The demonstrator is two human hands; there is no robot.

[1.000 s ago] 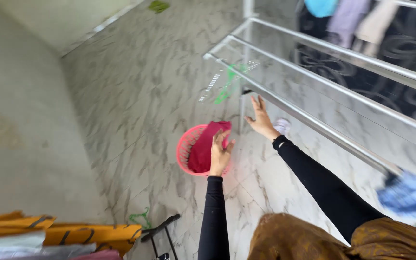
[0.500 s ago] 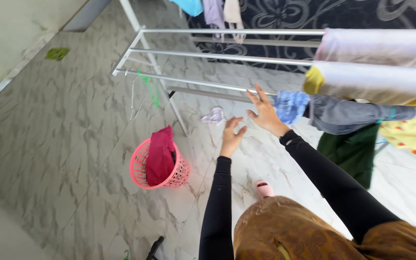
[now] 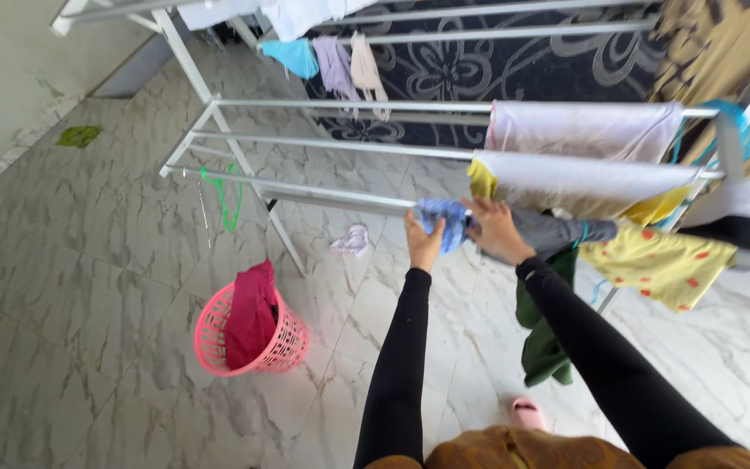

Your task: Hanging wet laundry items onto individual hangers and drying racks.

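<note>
both hands up at the front rail of the white drying rack (image 3: 323, 189), centre of frame. left hand (image 3: 424, 243) has its fingers curled onto the left end of a small blue cloth (image 3: 444, 219) bunched on that rail, looks like a pinch grip, thumb side hidden. right hand (image 3: 496, 231) lies just right of the blue cloth, palm down on the grey garment (image 3: 557, 233) beside it, fingers partly bent; cannot tell if it actually grips. blue cloth sits between the two hands, touching both, its long axis along the rail, left to right. left hand is the nearer one, directly below the cloth. further right hang a yellow spotted cloth (image 3: 657, 265) and a dark green garment (image 3: 544, 330). pink laundry basket (image 3: 284, 343) with a magenta cloth (image 3: 252, 313) sits on the marble floor (image 3: 88, 260), lower left, well apart from the hands.
</note>
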